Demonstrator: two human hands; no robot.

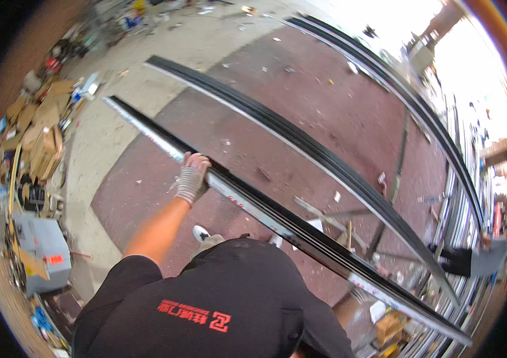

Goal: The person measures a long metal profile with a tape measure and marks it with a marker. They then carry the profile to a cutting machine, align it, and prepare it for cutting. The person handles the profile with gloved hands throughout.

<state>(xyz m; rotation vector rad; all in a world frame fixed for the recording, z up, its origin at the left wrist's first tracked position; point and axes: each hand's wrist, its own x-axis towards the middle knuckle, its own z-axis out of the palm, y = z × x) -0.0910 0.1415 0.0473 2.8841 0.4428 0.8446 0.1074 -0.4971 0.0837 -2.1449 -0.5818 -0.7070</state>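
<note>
A long black-and-silver metal profile (277, 224) crosses in front of me, from upper left to lower right. My left hand (193, 178), in a striped glove with bare fingertips, is wrapped round it left of its middle. Lower right, my right hand (361, 294) is at the same profile from below. The profile covers much of that hand, but its fingertips show at the far edge. Strips of printed film cling to the profile's near side. A second dark profile (277, 122) lies beyond, roughly parallel, apart from both hands.
Farther off, more long dark profiles (405, 95) lie across supports. A person (486, 258) in grey stands at the right, near stacked metal lengths. Cardboard (44, 137) is heaped at the left, above a grey box (44, 250). Scraps litter the reddish floor (140, 161).
</note>
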